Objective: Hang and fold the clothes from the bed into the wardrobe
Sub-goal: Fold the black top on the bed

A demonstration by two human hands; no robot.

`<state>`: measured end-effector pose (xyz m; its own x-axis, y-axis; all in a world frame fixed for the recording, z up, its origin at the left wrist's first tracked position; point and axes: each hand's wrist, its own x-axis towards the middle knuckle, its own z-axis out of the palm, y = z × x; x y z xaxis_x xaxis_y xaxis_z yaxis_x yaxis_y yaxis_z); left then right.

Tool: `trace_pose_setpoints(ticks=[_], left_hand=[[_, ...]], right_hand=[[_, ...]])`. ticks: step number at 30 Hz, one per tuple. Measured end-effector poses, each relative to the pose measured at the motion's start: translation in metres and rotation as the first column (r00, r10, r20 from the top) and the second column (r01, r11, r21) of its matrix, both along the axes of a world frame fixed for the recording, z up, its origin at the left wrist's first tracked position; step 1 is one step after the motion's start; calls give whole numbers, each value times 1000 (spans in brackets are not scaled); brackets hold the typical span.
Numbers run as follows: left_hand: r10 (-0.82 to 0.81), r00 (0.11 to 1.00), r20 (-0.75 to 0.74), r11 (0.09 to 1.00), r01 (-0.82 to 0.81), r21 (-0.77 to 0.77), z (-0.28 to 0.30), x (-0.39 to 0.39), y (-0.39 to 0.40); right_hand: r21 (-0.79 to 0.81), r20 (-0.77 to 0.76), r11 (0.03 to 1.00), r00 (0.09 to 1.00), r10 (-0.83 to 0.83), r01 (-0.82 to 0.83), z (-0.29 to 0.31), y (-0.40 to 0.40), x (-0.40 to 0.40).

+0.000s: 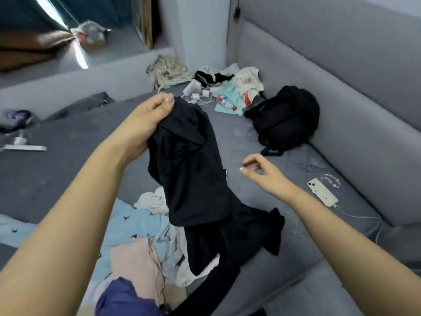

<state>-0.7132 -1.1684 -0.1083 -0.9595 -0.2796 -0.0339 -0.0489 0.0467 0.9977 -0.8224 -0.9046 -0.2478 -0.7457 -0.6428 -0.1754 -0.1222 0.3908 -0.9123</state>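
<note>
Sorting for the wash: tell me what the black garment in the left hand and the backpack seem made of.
Black garment, gripped by the left hand: thin, smooth knit, likely synthetic; it drapes limply with a faint sheen. Black backpack: matte woven fabric, probably nylon or polyester; it slumps softly, weave too blurred to confirm.

A grey padded headboard [341, 71] runs along the right and far sides of the grey bed [68, 142]. At far left, bright daylight shows past a dark teal curtain [20, 12], above a grey ledge [68, 74]. A pale wall column [200, 30] stands in the far corner.
</note>
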Motion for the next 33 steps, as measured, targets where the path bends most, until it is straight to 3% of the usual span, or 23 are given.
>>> trace_pose_setpoints(ticks=[3, 6, 10, 12, 15, 17, 20, 23, 25, 26, 30, 33], left_hand=[[-150, 989, 11, 983, 151, -101, 39, 8, 18], [-212, 976, 45, 961, 217, -172, 62, 20, 23], [-82, 994, 68, 956, 97, -275, 80, 53, -14], [-43, 990, 136, 923, 91, -373, 78, 74, -37], [-7, 947, 320, 735, 222, -641, 61, 95, -59], [89, 947, 307, 585, 200, -786, 48, 100, -65], [254, 943, 215, 436, 87, -896, 45, 100, -73], [458, 883, 105, 379, -87, -921, 52, 104, -88], [550, 835, 7, 384, -246, -890, 59, 110, -100], [546, 838, -9, 408, -274, -871, 62, 112, -104], [322, 941, 101, 579, -111, -808, 62, 106, -91], [247, 920, 304, 745, 21, -667, 41, 100, -70]], right_hand=[[-19, -6, 966, 967, 256, -256, 39, -46, 24], [29, -71, 983, 980, 185, -183, 58, -70, 33], [89, -46, 980, 983, 180, -176, 77, -55, 18], [229, -173, 963, 967, 185, -143, 88, -42, 0], [273, -504, 959, 861, 76, 75, 111, -31, -17], [212, -602, 969, 798, 27, 127, 134, -33, -20], [355, -500, 935, 845, 192, -2, 172, -38, -23], [639, -385, 765, 829, 405, -77, 193, -26, -36], [718, -420, 696, 810, 409, 22, 199, -10, -47], [701, -442, 711, 815, 374, 54, 200, -2, -50], [515, -472, 856, 850, 232, 52, 193, -9, -43], [368, -473, 930, 863, 178, 10, 186, -28, -29]])
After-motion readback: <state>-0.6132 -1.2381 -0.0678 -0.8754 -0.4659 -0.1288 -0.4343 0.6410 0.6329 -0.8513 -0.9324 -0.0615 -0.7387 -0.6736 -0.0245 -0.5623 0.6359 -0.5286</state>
